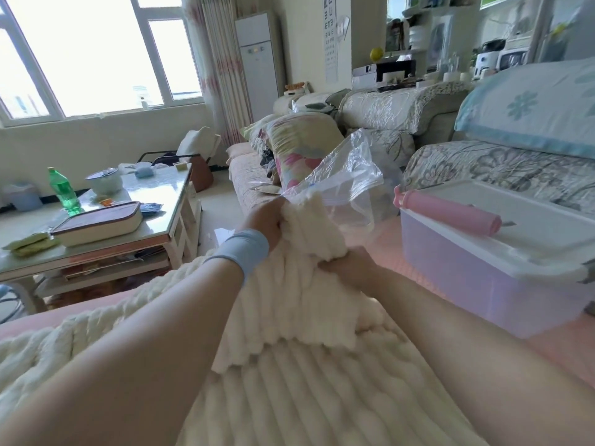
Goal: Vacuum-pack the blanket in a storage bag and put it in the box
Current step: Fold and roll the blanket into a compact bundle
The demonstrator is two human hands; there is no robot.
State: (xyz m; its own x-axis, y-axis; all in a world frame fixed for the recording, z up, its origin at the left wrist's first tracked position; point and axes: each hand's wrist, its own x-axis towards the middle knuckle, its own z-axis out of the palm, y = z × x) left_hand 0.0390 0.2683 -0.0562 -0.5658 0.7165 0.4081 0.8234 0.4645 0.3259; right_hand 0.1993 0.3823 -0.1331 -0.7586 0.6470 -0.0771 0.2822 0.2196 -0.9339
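A cream ribbed blanket [289, 333] lies over my lap and the pink sofa seat, with one end bunched up in front of me. My left hand [269, 220], with a blue wristband, grips the top of that bunch at the mouth of a clear plastic storage bag [349, 175]. The bag's mouth stands up crumpled behind the blanket. Lower down, my right hand [346, 263] grips the blanket; its fingers are buried in the fabric. To the right stands a translucent storage box [483, 278] with a white lid, and a pink hand pump [447, 212] lies on it.
A glass coffee table [154, 207] at the left carries a green bottle [62, 191], a book-like case and small items. Floral pillows [302, 146] and sofa cushions fill the back. A blue-trimmed pillow [531, 104] sits at the right.
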